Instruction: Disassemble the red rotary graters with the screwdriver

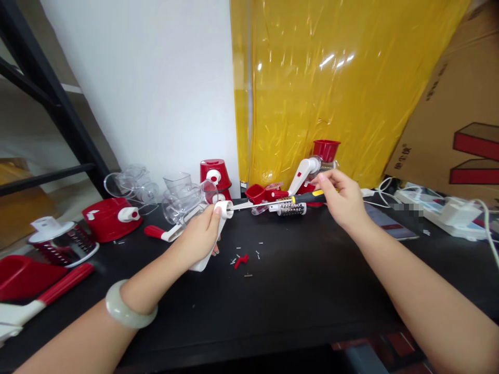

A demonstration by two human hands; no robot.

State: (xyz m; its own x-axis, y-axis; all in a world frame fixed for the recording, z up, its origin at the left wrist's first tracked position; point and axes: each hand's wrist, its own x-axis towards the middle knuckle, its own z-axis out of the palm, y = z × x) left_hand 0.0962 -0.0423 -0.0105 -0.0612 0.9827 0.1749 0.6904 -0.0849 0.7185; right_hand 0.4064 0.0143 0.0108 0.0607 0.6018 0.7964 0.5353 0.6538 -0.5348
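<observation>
My left hand (200,234) is closed around a white plastic part (202,262) with a round hollow end tilted up to the right. A screwdriver (307,198) with a black and yellow handle is pinched at its handle end by my right hand (341,200). Its metal shaft runs left, and the tip is at the opening of the white part; whether it is inside I cannot tell. Below, on the black table (296,291), lie a small red piece (241,261), several small screws and a dark pin (248,275).
Red bases, clear plastic parts (177,200) and a grater drum (64,243) stand at the left. Behind the screwdriver are another drum (290,208) and an assembled red-and-white grater (326,150). A power strip (440,210) with cables sits at the right, near a cardboard box (448,109).
</observation>
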